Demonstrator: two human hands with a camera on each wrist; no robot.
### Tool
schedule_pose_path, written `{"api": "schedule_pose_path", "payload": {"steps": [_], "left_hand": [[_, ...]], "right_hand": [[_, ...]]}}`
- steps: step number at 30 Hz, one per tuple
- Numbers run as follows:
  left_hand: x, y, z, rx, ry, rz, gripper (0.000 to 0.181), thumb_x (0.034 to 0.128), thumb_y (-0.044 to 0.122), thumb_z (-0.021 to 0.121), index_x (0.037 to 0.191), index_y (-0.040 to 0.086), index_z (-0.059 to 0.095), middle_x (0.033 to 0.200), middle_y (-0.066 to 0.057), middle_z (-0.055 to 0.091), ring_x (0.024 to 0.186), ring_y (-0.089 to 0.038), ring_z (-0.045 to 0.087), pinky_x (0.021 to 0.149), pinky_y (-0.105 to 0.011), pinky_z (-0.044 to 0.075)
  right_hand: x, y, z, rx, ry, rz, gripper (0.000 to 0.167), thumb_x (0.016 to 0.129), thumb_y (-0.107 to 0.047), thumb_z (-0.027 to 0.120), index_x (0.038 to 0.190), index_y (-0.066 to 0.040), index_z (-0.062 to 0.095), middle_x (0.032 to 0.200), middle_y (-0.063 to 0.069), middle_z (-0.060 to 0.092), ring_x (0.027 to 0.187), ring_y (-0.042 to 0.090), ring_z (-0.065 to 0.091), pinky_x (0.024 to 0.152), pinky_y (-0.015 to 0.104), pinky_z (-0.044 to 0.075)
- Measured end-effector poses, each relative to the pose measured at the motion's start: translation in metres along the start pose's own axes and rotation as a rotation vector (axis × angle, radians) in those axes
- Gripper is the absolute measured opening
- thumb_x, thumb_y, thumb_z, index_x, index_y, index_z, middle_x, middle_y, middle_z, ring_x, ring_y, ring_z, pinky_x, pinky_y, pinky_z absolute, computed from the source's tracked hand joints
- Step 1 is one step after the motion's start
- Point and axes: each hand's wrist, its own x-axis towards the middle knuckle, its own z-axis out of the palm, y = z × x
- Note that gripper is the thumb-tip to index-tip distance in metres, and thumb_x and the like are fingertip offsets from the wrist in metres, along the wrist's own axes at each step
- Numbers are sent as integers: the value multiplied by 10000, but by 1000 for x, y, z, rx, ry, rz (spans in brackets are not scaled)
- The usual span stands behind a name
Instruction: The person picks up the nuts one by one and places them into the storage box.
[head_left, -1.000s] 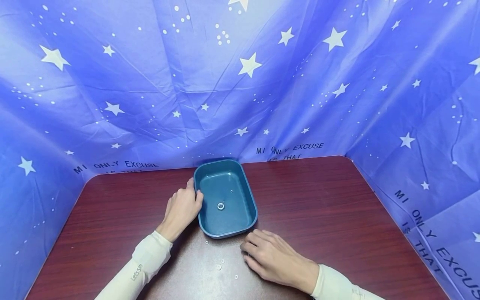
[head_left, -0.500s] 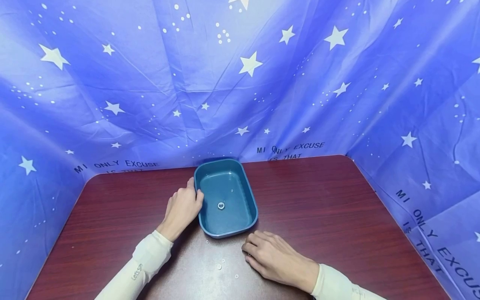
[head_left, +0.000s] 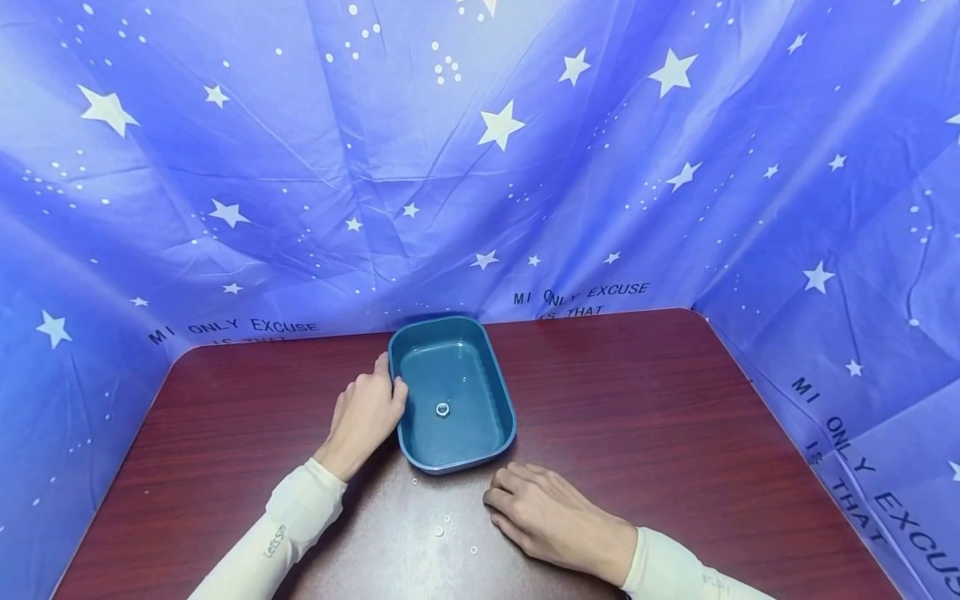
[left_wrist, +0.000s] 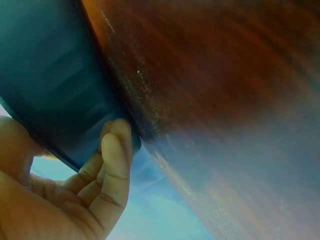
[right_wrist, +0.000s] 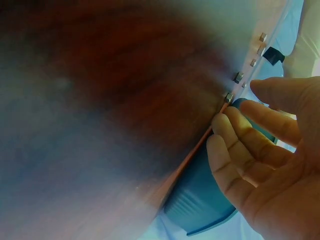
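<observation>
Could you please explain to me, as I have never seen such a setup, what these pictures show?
Gladly. There is no robot here: a person works with two bare hands. The wide picture comes from a camera on the person's head, looking forward and down. The two close ones come from cameras on the wrists, which is why the table looks tipped there. Behind it hangs a blue cloth with stars.

The left hand grips the side of a blue bin. Inside lie a ring and a tinier piece. Small nuts lie loose on the table, nearer the person. The right hand is beside them, its fingers loosely bent, and holds nothing that I can see.
</observation>
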Motion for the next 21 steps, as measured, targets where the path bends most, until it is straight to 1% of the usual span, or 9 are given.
{"api": "schedule_pose_path", "payload": {"steps": [7, 12, 16, 21], "left_hand": [[0, 0, 0, 1, -5, -5, 465, 1071, 227, 556, 1447, -46, 566, 857, -258, 729, 786, -476, 756, 642, -628, 573], [0, 0, 0, 6, -5, -3, 468, 1066, 220, 565, 1441, -60, 566, 859, -269, 728, 777, -480, 754, 630, -627, 568], [0, -1, 0, 5, -7, -4, 508, 1064, 214, 565, 1476, -83, 551, 867, -276, 729, 766, -469, 751, 629, -621, 570], [1, -2, 1, 6, -14, -9, 549, 1063, 211, 551, 1512, -104, 527, 924, -309, 742, 787, -475, 757, 642, -623, 576]], "right_hand": [[0, -3, 1, 22, -10, -5, 125, 986, -173, 783, 931, -202, 674, 892, -90, 571, 814, 98, 594, 682, 274, 532], [0, -5, 1, 26, -15, -9, 150, 1000, -149, 764, 913, -205, 656, 874, -97, 560, 822, 99, 584, 676, 263, 515], [-1, -7, 1, 26, -23, -9, 162, 996, -99, 728, 904, -200, 640, 876, -94, 554, 825, 102, 578, 656, 253, 497], [-2, -8, 1, 10, -39, -19, 166, 973, -65, 707, 907, -197, 631, 883, -88, 549, 840, 105, 572, 669, 253, 491]]}}
